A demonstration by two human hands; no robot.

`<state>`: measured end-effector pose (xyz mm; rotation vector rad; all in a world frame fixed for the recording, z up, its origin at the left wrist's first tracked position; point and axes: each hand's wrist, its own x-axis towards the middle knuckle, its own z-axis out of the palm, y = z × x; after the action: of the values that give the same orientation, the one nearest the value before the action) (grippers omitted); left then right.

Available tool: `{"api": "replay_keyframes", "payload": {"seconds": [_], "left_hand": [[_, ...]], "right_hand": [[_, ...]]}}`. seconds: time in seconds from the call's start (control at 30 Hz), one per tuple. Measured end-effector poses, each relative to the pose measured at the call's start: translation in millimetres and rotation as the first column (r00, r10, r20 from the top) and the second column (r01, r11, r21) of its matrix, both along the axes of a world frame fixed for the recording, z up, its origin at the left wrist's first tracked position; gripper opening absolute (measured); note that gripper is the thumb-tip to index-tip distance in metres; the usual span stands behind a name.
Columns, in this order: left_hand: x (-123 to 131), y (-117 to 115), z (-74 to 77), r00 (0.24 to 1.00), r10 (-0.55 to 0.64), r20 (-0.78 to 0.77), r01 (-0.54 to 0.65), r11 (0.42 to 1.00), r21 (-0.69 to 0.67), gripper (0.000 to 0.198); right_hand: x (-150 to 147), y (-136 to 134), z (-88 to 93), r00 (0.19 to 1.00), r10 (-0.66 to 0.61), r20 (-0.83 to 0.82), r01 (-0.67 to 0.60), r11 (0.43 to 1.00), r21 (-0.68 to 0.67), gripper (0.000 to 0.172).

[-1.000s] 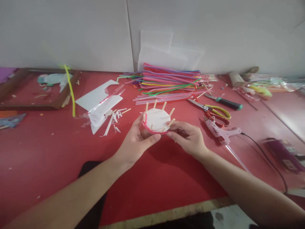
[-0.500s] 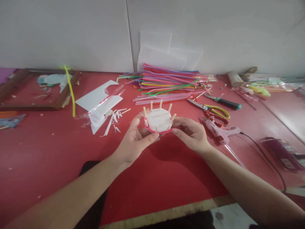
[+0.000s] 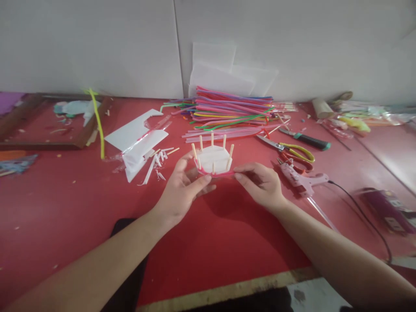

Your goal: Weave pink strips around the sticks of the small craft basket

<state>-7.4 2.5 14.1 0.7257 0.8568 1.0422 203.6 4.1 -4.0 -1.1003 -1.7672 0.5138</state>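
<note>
A small white disc [image 3: 212, 158] with several short wooden sticks standing up around its rim is held just above the red table [image 3: 227, 242]. A pink straw runs woven along its near edge. My left hand [image 3: 183, 187] cups the disc from the left, thumb and fingers closed on its rim. On the disc's right side my right hand [image 3: 261, 184] pinches the pink straw and the rim with its fingertips.
A pile of coloured straws [image 3: 227, 112] lies behind the disc. Scissors [image 3: 290, 151], a pink glue gun [image 3: 302, 180] with its cord, and a green-handled knife [image 3: 307, 139] lie to the right. White sheet pieces and scraps [image 3: 136, 143] lie left, a wooden tray [image 3: 48, 121] far left.
The disc has tilted from facing me to lying nearly level, with the sticks now pointing up. Both hands shifted slightly with it.
</note>
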Motion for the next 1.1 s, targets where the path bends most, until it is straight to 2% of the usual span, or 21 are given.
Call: {"api": "replay_keyframes", "payload": {"seconds": [0.1,0.2,0.4,0.5,0.63,0.83,1.1], "left_hand": [[0.8,0.7,2.9,1.0,0.003,0.002,-0.003,0.999,-0.039,0.056],[2.2,1.4,4.1,0.998,0.057,-0.018,-0.058,0.996,-0.07,0.056],[2.8,0.7,-4.5,0.989,0.137,-0.058,-0.14,0.989,-0.052,0.06],[3.1,-0.9,-7.9,0.996,0.06,-0.067,-0.062,0.997,-0.038,0.042],[6.0,-2.8,-7.1,0.996,-0.037,-0.081,0.034,0.998,-0.044,0.02],[10.8,-4.2,-2.1,0.999,-0.03,-0.018,0.027,0.988,-0.154,0.017],[8.9,-4.1,-3.6,0.998,-0.061,-0.013,0.057,0.982,-0.181,0.019]], "right_hand": [[0.2,0.3,1.8,0.999,0.016,0.036,-0.016,1.0,0.024,0.007],[-0.6,-0.8,2.6,0.995,0.031,0.092,-0.034,0.999,0.029,0.008],[-12.1,-8.6,0.9,0.988,0.051,0.146,-0.06,0.996,0.06,0.016],[-20.1,-13.0,-0.4,0.988,0.06,0.143,-0.076,0.991,0.107,0.014],[-26.1,-16.5,1.0,0.985,0.004,0.17,-0.039,0.979,0.199,0.013],[-24.4,-18.3,5.4,0.979,-0.037,0.199,-0.024,0.955,0.294,0.017],[-25.0,-17.5,6.1,0.986,-0.019,0.165,-0.017,0.977,0.213,0.019]]}}
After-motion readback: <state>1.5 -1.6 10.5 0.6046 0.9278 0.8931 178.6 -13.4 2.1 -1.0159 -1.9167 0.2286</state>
